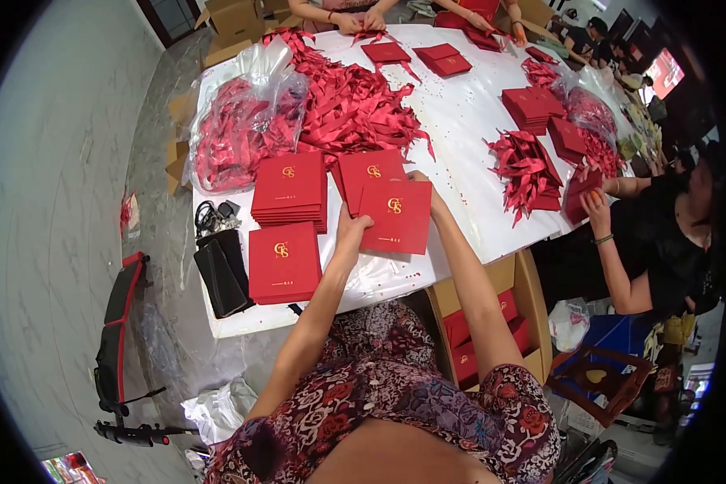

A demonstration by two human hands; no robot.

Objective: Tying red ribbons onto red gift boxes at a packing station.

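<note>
A flat red square paper packet (397, 224) with a gold emblem is held between my hands above the table's near edge. My left hand (352, 234) pinches its left side, thumb on top. My right hand (422, 194) closes round its far right corner, with some fingers hidden behind. Just beyond lies a matching stack of packets (371, 164), partly covered by the held one. To the left are a taller stack (289, 198) and a nearer stack (283, 262), both with emblems facing up.
A heap of red ribbons (355, 105) and a clear plastic bag of ribbons (246, 133) lie beyond the stacks. A black pouch (222, 274) is at the left edge. Below right stands an open carton (534, 298) of packets. A co-worker's hand (595, 211) works on the right.
</note>
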